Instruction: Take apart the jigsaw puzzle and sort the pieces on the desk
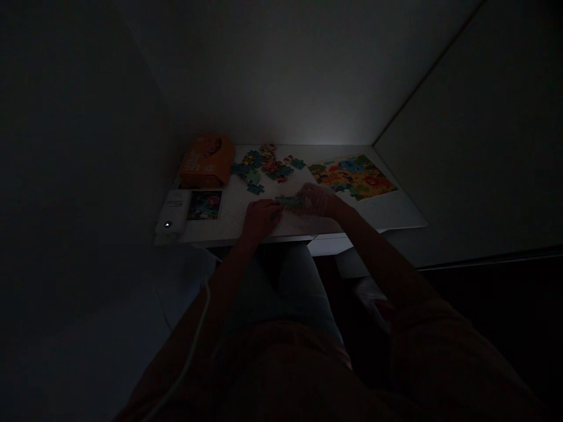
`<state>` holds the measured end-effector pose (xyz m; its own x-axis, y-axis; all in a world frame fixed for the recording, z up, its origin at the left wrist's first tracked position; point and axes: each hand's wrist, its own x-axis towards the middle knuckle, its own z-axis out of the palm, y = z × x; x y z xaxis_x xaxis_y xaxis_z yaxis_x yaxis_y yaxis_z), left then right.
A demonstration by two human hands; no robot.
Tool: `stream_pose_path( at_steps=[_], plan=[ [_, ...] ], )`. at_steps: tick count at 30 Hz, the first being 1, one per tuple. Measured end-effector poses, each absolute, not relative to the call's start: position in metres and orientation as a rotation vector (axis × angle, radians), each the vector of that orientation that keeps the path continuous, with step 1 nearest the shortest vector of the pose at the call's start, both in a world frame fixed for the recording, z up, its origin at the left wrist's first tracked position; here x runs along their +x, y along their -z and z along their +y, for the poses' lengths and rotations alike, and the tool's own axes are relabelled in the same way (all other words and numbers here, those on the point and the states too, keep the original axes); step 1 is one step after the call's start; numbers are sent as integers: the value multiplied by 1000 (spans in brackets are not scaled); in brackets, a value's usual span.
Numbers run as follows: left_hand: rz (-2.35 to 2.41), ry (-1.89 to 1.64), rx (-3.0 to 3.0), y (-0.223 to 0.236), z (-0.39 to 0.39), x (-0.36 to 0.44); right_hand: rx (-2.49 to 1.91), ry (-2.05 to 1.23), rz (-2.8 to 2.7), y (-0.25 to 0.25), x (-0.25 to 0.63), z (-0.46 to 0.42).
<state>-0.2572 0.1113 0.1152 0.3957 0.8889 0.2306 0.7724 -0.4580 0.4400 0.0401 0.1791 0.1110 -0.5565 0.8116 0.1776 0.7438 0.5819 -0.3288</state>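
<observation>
The room is dim. My right hand (315,199), which looks gloved, holds a small greenish piece of jigsaw puzzle (289,201) above the white table (281,225). My left hand (261,220) rests just left of that piece, its fingers close to it; the dark makes any contact hard to tell. Loose teal and pink puzzle pieces (266,164) lie scattered beyond my hands. To their right is a colourful, partly assembled puzzle (352,176) showing a cartoon-like scene.
An orange puzzle box (206,161) stands at the table's far left, with a small picture card (204,205) in front of it. A white device with a lit button (172,214) sits on the left corner. Walls rise on both sides, and a white cable (193,357) runs along my left arm.
</observation>
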Motion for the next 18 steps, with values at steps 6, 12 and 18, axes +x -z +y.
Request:
stream_pose_path(
  at_steps=[6, 12, 18],
  plan=[
    [1377, -641, 2472, -117, 108, -256, -1270, -361, -2500, -103, 45, 185],
    [1390, -619, 2485, -118, 106, -256, -1242, -419, -2395, -107, 48, 173],
    [1353, -785, 2397, -110, 110, -258, -1201, -345, -2316, -116, 34, 171]
  ],
)
